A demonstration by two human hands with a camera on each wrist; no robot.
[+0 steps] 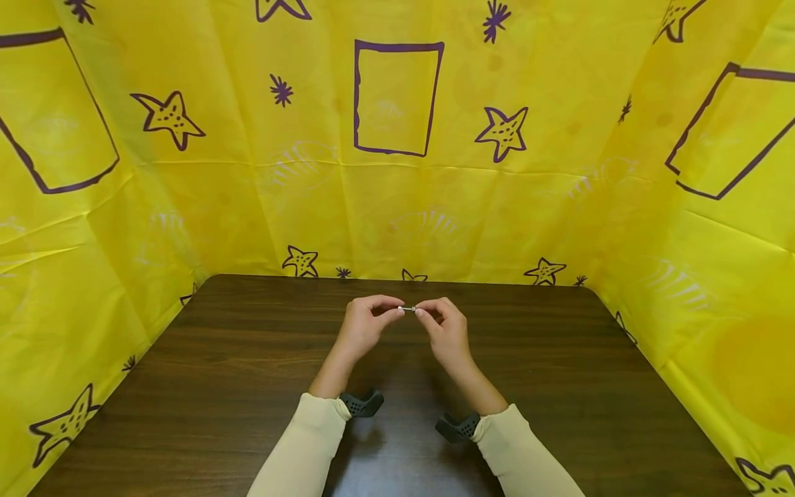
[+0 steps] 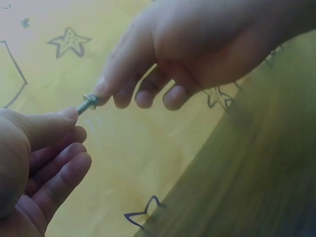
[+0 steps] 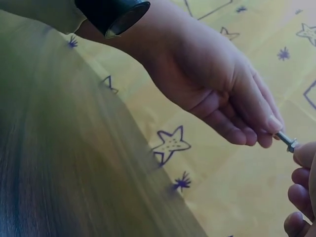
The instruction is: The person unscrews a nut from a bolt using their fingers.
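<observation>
- Bolt point(image 1: 408, 308): below frame centre, long axis left-to-right.
- Left hand point(image 1: 362, 326): fingers pinch its left end.
- Right hand point(image 1: 450, 330): fingers pinch its flanged right end.

Cream slvs point(image 1: 304, 445) are worn w/ dk, perforated wrist units point(image 1: 365, 404), 1 ea. side.

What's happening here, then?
A person is holding a small metal bolt between both hands, up above the brown table. The left hand pinches one end with thumb and finger, and the right hand pinches the other, where there is a wider part. I can't tell whether that is a nut or the bolt's head. At this moment the bolt bridges the two hands.
</observation>
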